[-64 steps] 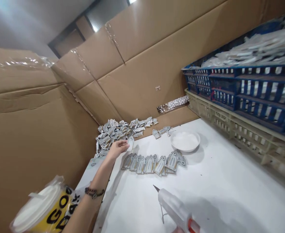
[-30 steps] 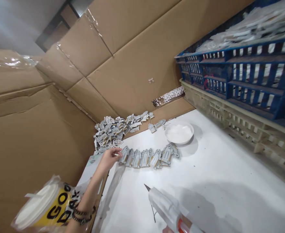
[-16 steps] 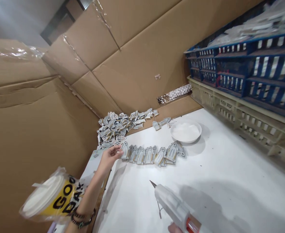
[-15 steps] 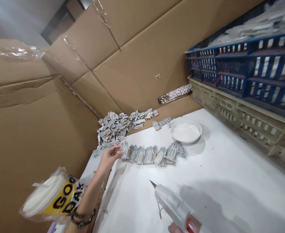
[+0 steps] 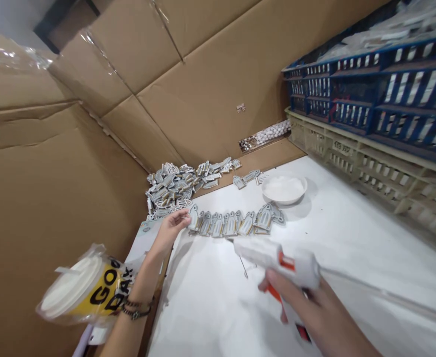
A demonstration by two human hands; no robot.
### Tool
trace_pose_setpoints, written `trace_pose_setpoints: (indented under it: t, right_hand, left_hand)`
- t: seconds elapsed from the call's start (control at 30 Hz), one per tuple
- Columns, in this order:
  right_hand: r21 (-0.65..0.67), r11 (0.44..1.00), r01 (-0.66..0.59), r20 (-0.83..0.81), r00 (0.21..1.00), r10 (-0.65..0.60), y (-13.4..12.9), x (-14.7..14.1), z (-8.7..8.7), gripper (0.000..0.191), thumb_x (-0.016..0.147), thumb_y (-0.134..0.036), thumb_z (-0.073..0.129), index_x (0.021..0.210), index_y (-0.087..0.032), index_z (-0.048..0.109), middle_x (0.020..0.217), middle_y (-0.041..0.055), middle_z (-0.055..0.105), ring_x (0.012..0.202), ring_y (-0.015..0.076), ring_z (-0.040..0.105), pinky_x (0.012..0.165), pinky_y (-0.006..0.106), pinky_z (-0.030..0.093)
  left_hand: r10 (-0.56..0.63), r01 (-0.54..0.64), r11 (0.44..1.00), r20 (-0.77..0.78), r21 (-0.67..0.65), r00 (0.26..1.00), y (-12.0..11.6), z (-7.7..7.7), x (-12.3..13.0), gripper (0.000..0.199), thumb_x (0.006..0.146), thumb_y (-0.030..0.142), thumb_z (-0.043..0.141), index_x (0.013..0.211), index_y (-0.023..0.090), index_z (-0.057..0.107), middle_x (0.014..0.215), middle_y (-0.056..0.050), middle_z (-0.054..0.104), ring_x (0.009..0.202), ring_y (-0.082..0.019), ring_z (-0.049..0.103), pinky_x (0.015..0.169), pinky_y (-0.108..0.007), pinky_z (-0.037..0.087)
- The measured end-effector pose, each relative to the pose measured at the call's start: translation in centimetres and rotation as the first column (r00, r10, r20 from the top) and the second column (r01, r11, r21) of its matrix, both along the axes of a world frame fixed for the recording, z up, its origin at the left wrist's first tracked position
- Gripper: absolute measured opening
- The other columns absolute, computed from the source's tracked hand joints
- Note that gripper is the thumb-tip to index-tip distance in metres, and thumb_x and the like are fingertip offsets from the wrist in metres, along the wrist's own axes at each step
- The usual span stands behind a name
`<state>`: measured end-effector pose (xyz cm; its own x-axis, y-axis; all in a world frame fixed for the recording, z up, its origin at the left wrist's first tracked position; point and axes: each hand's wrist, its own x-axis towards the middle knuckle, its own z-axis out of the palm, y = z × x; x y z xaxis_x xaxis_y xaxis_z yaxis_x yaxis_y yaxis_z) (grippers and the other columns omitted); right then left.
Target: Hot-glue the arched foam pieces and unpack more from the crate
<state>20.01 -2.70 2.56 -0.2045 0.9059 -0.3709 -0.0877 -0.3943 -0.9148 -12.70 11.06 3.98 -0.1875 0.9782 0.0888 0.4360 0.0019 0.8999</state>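
Observation:
My left hand (image 5: pixel 171 230) is at the near end of a curved row of flat grey-and-white arch-shaped pieces (image 5: pixel 233 223), its fingertips gripping the end piece (image 5: pixel 193 218). My right hand (image 5: pixel 299 307) is closed around the handle of a white hot glue gun (image 5: pixel 273 260) with orange marks. The gun is held just above the white table top (image 5: pixel 210 307), its nozzle pointing left, close to the row. Much of the gun's handle is hidden by my fingers.
A heap of similar pieces (image 5: pixel 173 188) lies at the table's far corner. Nearby are a white bowl (image 5: pixel 284 189) and a small wire stand (image 5: pixel 244 267). Cardboard walls (image 5: pixel 73 198) stand left and behind, a plastic-wrapped yellow cup (image 5: pixel 80 290) is at lower left, and blue and beige crates (image 5: pixel 370 94) line the right.
My right hand has raised the glue gun and swung it up and left, nearer the row, now turned sideways. My left hand stays at the row's near end, and the view has tilted slightly.

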Motion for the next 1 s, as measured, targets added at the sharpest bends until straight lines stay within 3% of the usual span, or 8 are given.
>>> trace_pose_setpoints:
  t: [0.13,0.2,0.3,0.43,0.63,0.83,1.0]
  right_hand:
    - [0.091,0.993,-0.071,0.008,0.997,0.070,4.4,-2.4,1.6,0.035,0.081,-0.054,0.056,0.076,-0.020,0.064,0.070,0.0003,0.064,0.048,0.0104,0.052,0.045,0.022,0.043]
    - [0.187,0.980,-0.074,-0.021,0.997,0.079,6.1,-4.4,1.0,0.033,0.079,-0.049,0.056,0.068,-0.019,0.062,0.065,-0.0006,0.061,0.042,0.0085,0.047,0.044,0.023,0.043]
    - [0.206,0.977,-0.052,-0.078,0.995,0.069,7.7,-7.3,-0.9,0.025,0.077,-0.038,0.055,0.061,-0.018,0.057,0.059,-0.0007,0.057,0.038,0.0081,0.043,0.041,0.023,0.039]
    - [0.185,0.982,-0.029,-0.139,0.989,0.055,8.2,-9.3,-2.9,0.017,0.072,-0.030,0.051,0.060,-0.019,0.056,0.061,-0.0004,0.056,0.044,0.0102,0.047,0.042,0.022,0.042]
    - [0.143,0.989,-0.045,-0.228,0.971,0.077,8.4,-9.8,-4.3,0.014,0.070,-0.031,0.051,0.066,-0.020,0.058,0.074,0.0015,0.061,0.060,0.0139,0.054,0.044,0.022,0.047]
    - [0.175,0.979,-0.104,-0.155,0.979,0.131,8.6,-10.3,-5.2,0.027,0.077,-0.038,0.053,0.062,-0.018,0.062,0.070,0.0019,0.063,0.051,0.0119,0.052,0.048,0.024,0.048]
    - [0.218,0.969,-0.117,-0.101,0.985,0.141,8.6,-10.4,-5.6,0.034,0.083,-0.046,0.051,0.067,-0.019,0.065,0.075,0.0022,0.067,0.058,0.0127,0.058,0.050,0.021,0.045]
  left_hand:
    - [-0.019,0.017,1.000,0.111,0.021,0.994,0.1,-1.2,-0.5,0.049,0.048,0.042,0.089,0.088,0.019,0.074,0.080,-0.004,0.070,0.073,-0.015,0.061,0.069,-0.025,0.050]
    - [-0.025,0.020,0.999,0.156,0.031,0.987,0.2,-1.5,-0.4,0.049,0.048,0.041,0.090,0.088,0.019,0.074,0.082,-0.004,0.071,0.073,-0.015,0.061,0.069,-0.025,0.050]
    - [-0.027,0.017,0.999,0.212,0.047,0.977,0.4,-1.7,-0.1,0.049,0.046,0.039,0.091,0.088,0.019,0.074,0.083,-0.003,0.071,0.074,-0.015,0.061,0.069,-0.024,0.049]
    - [-0.017,0.001,0.998,0.261,0.063,0.965,0.8,-2.0,0.0,0.049,0.044,0.039,0.092,0.085,0.020,0.075,0.082,-0.003,0.071,0.075,-0.015,0.061,0.068,-0.023,0.049]
    - [0.001,-0.017,0.999,0.311,0.048,0.950,0.9,-2.3,0.3,0.047,0.039,0.037,0.093,0.080,0.021,0.075,0.075,0.000,0.069,0.070,-0.012,0.059,0.065,-0.020,0.047]
    - [0.003,-0.016,0.999,0.343,0.033,0.939,0.8,-2.2,0.7,0.048,0.041,0.034,0.093,0.083,0.021,0.075,0.072,0.002,0.066,0.066,-0.010,0.057,0.062,-0.019,0.046]
    - [-0.006,-0.010,0.999,0.349,0.044,0.937,0.5,-2.1,0.9,0.047,0.042,0.033,0.092,0.084,0.021,0.074,0.075,0.002,0.066,0.068,-0.010,0.057,0.064,-0.018,0.046]
